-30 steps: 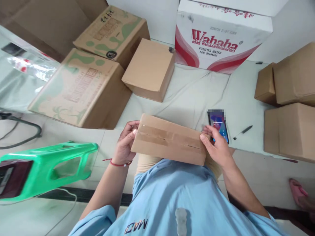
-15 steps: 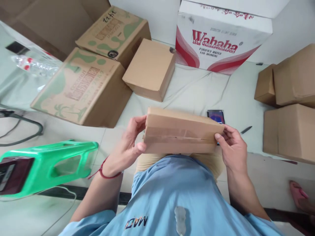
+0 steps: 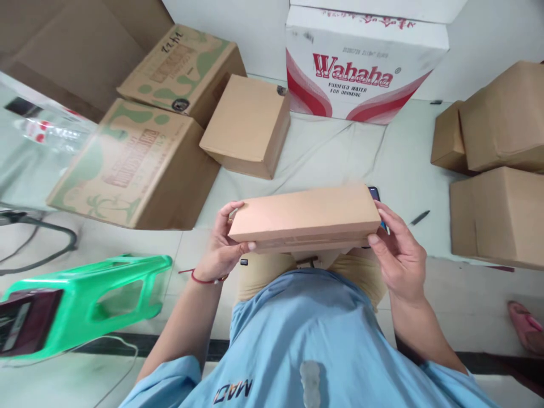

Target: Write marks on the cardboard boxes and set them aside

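Note:
A plain brown cardboard box (image 3: 304,215) is held up over my lap, its long side across my body and a taped face turned low toward me. My left hand (image 3: 223,243) grips its left end, thumb at the lower edge and fingers behind. At the right end my right hand (image 3: 399,249) holds it the same way, thumb on the front corner. Partly hidden behind that end lies a phone (image 3: 374,194) on the pale cloth. A small dark pen-like object (image 3: 420,217) lies to the right of it.
Green-printed cartons (image 3: 123,164) and a closed brown box (image 3: 246,122) stand at the left. A Wahaha carton (image 3: 361,73) is at the back. Brown boxes (image 3: 505,212) are stacked right. A green stool (image 3: 80,294) and a plastic bottle (image 3: 55,135) are at the left.
The box has tilted in my hands, so its plain face shows more and its taped face less. Both hands keep hold of it. The whole view has shifted slightly.

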A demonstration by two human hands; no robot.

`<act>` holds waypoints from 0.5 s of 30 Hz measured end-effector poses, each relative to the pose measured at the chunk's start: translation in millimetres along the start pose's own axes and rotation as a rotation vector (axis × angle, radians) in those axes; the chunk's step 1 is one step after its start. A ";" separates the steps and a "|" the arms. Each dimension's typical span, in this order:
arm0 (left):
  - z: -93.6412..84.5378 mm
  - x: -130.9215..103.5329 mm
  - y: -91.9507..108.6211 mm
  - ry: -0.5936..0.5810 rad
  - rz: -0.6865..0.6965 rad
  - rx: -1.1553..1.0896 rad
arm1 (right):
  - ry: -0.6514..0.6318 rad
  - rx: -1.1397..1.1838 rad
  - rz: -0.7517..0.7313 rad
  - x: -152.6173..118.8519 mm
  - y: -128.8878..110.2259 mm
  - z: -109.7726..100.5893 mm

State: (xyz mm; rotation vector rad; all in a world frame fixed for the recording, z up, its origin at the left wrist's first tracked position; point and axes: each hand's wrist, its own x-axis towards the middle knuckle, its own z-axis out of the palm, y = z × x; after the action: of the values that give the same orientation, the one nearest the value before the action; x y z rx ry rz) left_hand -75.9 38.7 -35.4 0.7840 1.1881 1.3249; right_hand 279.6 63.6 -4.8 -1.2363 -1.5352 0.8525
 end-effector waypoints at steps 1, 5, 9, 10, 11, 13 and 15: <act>-3.5 2.2 -2.9 0.003 0.002 -0.031 | -0.015 -0.021 0.005 -0.3 -0.6 -1.1; -15.3 7.6 -13.0 0.012 -0.022 -0.132 | -0.100 0.078 0.018 -4.2 1.7 -5.5; -23.2 7.5 -17.9 0.043 -0.074 -0.189 | -0.215 0.167 0.046 -12.4 2.4 -10.2; -24.3 7.5 -18.5 0.055 -0.086 -0.195 | -0.226 0.176 0.042 -13.8 1.3 -10.4; -25.0 7.8 -19.1 0.063 -0.097 -0.199 | -0.232 0.184 0.030 -14.7 0.0 -9.9; -24.7 8.8 -20.5 0.073 -0.116 -0.207 | -0.215 0.189 -0.004 -14.6 -2.7 -7.2; -22.7 9.8 -22.2 0.067 -0.148 -0.227 | -0.173 0.168 0.002 -13.0 -4.6 -3.3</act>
State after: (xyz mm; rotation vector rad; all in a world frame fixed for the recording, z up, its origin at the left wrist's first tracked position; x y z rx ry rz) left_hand -92.2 40.6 -64.3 0.4832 1.1027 1.3433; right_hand 281.8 49.7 -2.7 -1.0644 -1.5626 1.0905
